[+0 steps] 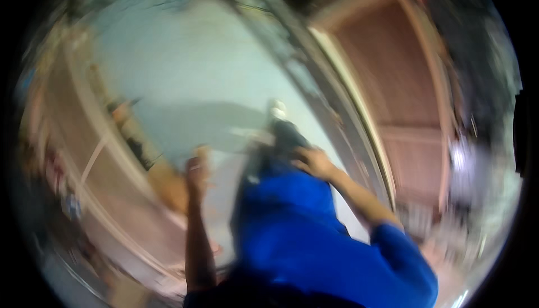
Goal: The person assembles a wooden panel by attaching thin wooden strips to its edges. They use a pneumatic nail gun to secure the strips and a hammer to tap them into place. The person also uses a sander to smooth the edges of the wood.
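The brown wooden panel (120,187) on the left, framed in paler wood with a crossbar, is the piece nearest a hand. It lies to the left of the left grip (197,174), its long axis slanting from the far left down toward the wearer's near side. The left grip is clearly the closer one, apparently apart from the panel's inner edge; an orange-brown patch (170,187) lies between them, too blurred to name. The fingers smear, so how far they are open, or whether they have hold of anything, I cannot tell. The right grip (314,163) is farther off, over or beside the dark trousers (287,138), fingers partly bent; no held object shows, but contact and closure cannot be told.

Beyond the right forearm stands a second framed wooden panel (390,78), its length also running away from the wearer, with a long grey strip (345,125) along its inner side. Between the panels spreads the pale floor (196,61), a light shoe (277,109) on it. A blue garment (297,212) fills the lower middle.
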A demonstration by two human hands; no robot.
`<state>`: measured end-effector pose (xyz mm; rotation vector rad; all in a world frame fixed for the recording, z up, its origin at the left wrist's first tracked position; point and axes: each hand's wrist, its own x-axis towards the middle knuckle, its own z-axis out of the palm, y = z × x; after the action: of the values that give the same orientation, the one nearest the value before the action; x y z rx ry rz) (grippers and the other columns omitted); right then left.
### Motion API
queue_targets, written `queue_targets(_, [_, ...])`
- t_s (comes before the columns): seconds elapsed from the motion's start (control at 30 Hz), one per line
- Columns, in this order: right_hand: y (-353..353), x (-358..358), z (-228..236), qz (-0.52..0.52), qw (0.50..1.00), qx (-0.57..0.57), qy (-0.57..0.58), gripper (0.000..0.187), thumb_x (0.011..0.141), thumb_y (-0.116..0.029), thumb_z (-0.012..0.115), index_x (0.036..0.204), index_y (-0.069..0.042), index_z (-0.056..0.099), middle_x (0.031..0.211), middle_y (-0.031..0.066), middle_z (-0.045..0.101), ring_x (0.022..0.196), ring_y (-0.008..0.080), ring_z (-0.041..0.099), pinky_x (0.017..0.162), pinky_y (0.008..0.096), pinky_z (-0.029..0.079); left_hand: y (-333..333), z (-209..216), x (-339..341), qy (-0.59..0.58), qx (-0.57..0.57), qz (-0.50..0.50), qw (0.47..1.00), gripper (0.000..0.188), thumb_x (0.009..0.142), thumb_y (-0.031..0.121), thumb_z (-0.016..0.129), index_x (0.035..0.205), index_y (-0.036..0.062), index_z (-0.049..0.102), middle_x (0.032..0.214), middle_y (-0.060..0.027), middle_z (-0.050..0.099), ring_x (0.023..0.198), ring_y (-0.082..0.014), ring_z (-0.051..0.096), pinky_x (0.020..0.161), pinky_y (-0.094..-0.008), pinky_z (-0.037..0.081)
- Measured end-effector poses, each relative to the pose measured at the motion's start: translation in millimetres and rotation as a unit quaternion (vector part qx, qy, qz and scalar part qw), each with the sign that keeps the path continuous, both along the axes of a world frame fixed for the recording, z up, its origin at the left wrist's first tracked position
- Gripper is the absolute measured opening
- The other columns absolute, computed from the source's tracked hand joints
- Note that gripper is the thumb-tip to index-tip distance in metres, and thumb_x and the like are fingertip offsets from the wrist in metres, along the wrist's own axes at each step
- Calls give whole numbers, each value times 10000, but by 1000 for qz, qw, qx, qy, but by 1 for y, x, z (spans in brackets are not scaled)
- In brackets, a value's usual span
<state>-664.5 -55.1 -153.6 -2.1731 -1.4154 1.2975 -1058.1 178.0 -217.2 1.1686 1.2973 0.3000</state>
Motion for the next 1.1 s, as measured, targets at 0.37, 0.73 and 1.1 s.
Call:
queue_targets(0.37, [358,-155,40,-44,924,-2,380,526,984,-273,796,1367,6,567,1216,89,675,1120,175,647,972,307,536,129,167,27,45,75,114,990,393,981,253,743,1255,20,585,1140,-252,706,993,-380,735,851,-441,567])
queue_targets(0.73, [698,-380,78,161,953,-101,238,383,927,-113,740,1247,-28,548,814,47,624,500,105,533,438,271,405,332,318,-287,13,511,390,766,635,874,87,812,1440,25,530,1323,-164,665,1197,-271,657,983,-407,560])
queue_targets(1.1, [989,-601,-9,589,664,439,141,425,945,-285,764,1288,-55,661,1145,144,762,1031,278,727,916,400,577,437,421,-576,572,418,412,573,687,912,167,793,1506,49,468,1436,-177,575,1282,-308,607,1027,-465,546])
